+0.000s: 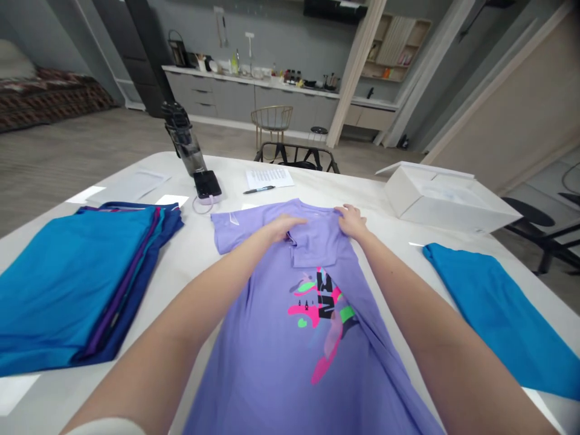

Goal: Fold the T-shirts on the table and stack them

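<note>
A purple T-shirt lies front up on the white table, with a pink, green and black print on its chest. Its right side is folded inward, so that sleeve rests across the upper chest. My left hand is at the folded sleeve's edge, closed on the fabric with one finger stretched along it; its other fingers are partly hidden. At the shoulder fold beside the collar, my right hand grips the cloth with bent fingers. The left sleeve is spread flat.
Folded blue and purple garments are stacked at left, and a blue garment lies at right. Farther back on the table are a clear bottle, a phone, a pen, paper and a white box.
</note>
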Action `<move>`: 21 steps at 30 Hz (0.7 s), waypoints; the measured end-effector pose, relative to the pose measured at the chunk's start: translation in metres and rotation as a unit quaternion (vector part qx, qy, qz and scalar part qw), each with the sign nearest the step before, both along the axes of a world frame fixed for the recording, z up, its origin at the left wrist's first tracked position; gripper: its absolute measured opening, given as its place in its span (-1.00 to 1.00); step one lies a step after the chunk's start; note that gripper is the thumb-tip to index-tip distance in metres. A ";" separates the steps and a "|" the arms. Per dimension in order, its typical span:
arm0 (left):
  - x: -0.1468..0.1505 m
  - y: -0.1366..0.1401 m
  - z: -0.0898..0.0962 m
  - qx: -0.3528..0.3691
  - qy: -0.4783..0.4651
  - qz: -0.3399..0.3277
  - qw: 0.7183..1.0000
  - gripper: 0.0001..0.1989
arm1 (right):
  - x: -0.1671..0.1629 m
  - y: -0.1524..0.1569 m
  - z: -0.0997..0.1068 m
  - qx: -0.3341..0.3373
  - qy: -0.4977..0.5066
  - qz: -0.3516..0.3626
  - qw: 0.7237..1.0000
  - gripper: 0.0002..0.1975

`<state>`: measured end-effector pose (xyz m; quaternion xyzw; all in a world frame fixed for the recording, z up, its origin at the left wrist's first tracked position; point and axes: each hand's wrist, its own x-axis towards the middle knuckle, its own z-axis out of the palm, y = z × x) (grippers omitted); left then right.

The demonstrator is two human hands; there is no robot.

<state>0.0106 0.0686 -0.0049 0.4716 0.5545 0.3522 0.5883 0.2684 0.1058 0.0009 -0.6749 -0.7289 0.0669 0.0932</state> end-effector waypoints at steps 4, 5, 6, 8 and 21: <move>0.014 -0.002 -0.008 0.051 0.151 0.018 0.987 -0.75 | 0.008 0.008 -0.008 0.011 -0.013 0.031 0.999 -0.59; 0.016 -0.002 -0.010 0.065 0.165 0.029 0.984 -0.77 | 0.010 0.010 -0.009 0.013 -0.019 0.034 0.999 -0.62; 0.018 -0.002 -0.012 0.084 0.172 0.036 0.981 -0.81 | 0.011 0.013 -0.010 0.012 -0.023 0.032 0.999 -0.64; 0.020 -0.002 -0.013 0.141 0.179 0.040 0.973 -0.89 | 0.016 0.019 -0.012 0.004 -0.018 0.012 1.000 -0.63; 0.012 0.005 0.010 0.281 0.205 0.086 0.934 -0.88 | 0.019 0.033 -0.010 0.122 0.114 -0.056 0.984 -0.71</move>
